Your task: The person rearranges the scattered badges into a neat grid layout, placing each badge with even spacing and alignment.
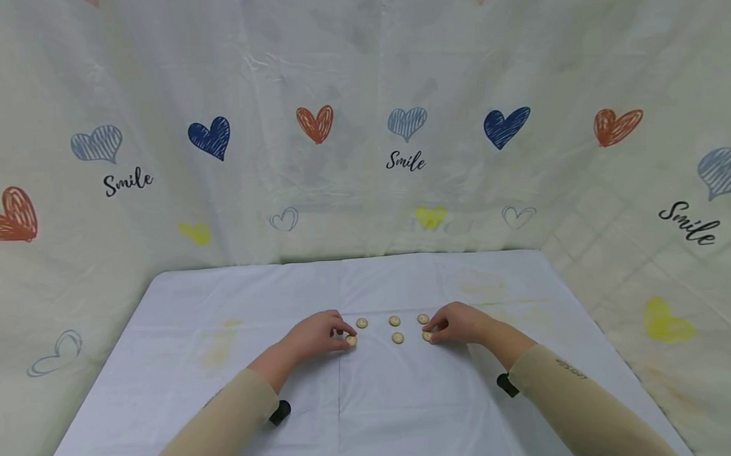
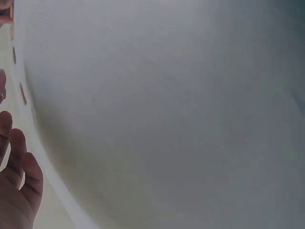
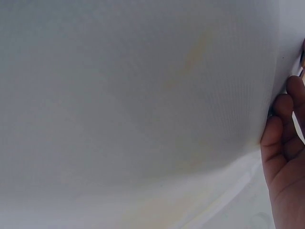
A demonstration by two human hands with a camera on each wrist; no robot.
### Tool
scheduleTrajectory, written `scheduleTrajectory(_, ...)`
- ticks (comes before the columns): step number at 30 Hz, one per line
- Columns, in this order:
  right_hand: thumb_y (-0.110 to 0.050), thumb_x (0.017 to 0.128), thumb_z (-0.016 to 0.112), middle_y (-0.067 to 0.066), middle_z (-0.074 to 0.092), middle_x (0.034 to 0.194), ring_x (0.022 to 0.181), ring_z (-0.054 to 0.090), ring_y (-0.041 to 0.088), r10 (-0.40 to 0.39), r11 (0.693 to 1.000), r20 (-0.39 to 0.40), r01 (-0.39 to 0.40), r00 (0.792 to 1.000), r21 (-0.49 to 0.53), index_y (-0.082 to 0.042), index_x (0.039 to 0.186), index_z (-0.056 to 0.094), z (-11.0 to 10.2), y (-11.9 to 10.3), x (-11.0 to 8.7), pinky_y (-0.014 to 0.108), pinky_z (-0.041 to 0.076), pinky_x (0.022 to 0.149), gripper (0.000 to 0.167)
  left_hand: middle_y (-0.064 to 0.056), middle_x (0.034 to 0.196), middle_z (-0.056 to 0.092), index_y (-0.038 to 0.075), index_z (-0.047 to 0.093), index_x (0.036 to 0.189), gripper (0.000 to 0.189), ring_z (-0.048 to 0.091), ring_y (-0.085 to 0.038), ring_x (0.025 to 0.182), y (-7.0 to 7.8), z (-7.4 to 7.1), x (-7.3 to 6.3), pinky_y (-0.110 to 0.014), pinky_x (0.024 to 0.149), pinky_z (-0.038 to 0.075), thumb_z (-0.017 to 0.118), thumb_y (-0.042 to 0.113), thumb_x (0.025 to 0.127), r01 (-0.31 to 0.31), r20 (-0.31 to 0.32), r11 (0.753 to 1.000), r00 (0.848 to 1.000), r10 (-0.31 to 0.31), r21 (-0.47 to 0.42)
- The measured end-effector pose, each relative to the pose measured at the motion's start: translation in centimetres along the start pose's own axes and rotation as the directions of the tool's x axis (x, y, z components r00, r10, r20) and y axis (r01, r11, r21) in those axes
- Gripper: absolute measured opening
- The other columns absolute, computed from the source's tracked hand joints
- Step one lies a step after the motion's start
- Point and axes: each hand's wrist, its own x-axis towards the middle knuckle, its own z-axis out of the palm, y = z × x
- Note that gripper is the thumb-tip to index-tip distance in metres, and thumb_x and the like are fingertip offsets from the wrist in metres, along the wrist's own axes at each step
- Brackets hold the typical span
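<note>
Several small round pale-wood discs lie in two rows on the white cloth; their face markings are too small to read. In the head view my left hand [image 1: 317, 333] pinches the front-left disc [image 1: 351, 341] between thumb and fingertip, low at the cloth. On the other side, my right hand [image 1: 458, 322] has thumb and forefinger on the front-right disc [image 1: 427, 336], partly covering it. Between the hands lie a front middle disc [image 1: 397, 337] and a back middle disc [image 1: 395, 320]. Behind them are a back-left disc [image 1: 361, 323] and a back-right disc [image 1: 422, 319].
The white-clothed table [image 1: 270, 286] has faint yellow stains. A pale backdrop [image 1: 363, 180] printed with hearts and "Smile" stands behind and around it. Each wrist carries a small black camera, seen at the left cuff [image 1: 280, 412] and right cuff [image 1: 507, 385].
</note>
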Motion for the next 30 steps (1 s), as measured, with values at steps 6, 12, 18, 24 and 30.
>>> scheduleTrajectory(6, -0.023, 0.081, 0.083, -0.009, 0.063, 0.077, 0.071, 0.054, 0.011, 0.017, 1.000, 0.005, -0.017, 1.000, 0.002, -0.023, 0.099, 0.080, 0.3, 0.3, 0.1, 0.031, 0.044, 0.065, 0.017, 0.014, 0.087, 0.056, 0.027, 0.078, 0.107, 0.020, 0.052, -0.005, 0.081, 1.6, 0.4, 1.2, -0.027, 0.076, 0.045, 0.077, 0.029, 0.087, -0.015, 0.063, 1.000, 0.998, 0.013, 0.017)
scheduleTrajectory(12, -0.023, 0.081, 0.083, -0.010, 0.064, 0.078, 0.071, 0.054, 0.011, 0.006, 1.000, -0.001, -0.006, 1.000, 0.003, -0.024, 0.099, 0.080, 0.7, 0.3, 0.4, 0.030, 0.045, 0.065, 0.018, 0.014, 0.082, 0.055, 0.029, 0.078, 0.109, 0.021, 0.051, -0.006, 0.075, 1.8, 0.6, 1.5, -0.027, 0.073, 0.044, 0.077, 0.028, 0.088, 0.023, 0.090, 1.000, 0.996, -0.023, -0.006)
scheduleTrajectory(18, -0.023, 0.082, 0.083, -0.011, 0.064, 0.080, 0.072, 0.053, 0.011, 0.011, 1.000, -0.003, -0.011, 1.000, -0.007, -0.024, 0.100, 0.080, 0.6, 0.0, 0.4, 0.030, 0.045, 0.066, 0.019, 0.013, 0.081, 0.056, 0.030, 0.077, 0.113, 0.024, 0.051, -0.007, 0.074, 1.2, 0.8, 1.7, -0.027, 0.071, 0.043, 0.076, 0.027, 0.089, 0.066, 0.099, 0.998, 0.993, -0.064, -0.020)
scheduleTrajectory(24, -0.022, 0.082, 0.082, -0.010, 0.063, 0.079, 0.070, 0.053, 0.011, -0.015, 1.000, -0.001, 0.015, 1.000, -0.002, -0.023, 0.102, 0.080, 0.5, -0.3, 0.4, 0.030, 0.045, 0.064, 0.020, 0.013, 0.083, 0.056, 0.030, 0.077, 0.113, 0.024, 0.052, -0.007, 0.075, 1.1, 0.6, 1.6, -0.028, 0.073, 0.043, 0.075, 0.025, 0.089, 0.073, 0.086, 0.997, 0.994, -0.070, -0.029)
scheduleTrajectory(30, -0.025, 0.084, 0.081, -0.009, 0.061, 0.074, 0.067, 0.052, 0.010, -0.029, 0.999, -0.003, 0.029, 1.000, -0.030, -0.023, 0.104, 0.080, 0.5, -0.3, 0.3, 0.028, 0.043, 0.063, 0.020, 0.012, 0.083, 0.058, 0.030, 0.077, 0.110, 0.022, 0.052, -0.008, 0.077, 1.3, 0.5, 1.5, -0.029, 0.075, 0.044, 0.076, 0.024, 0.089, 0.082, 0.074, 0.995, 0.994, -0.078, -0.058)
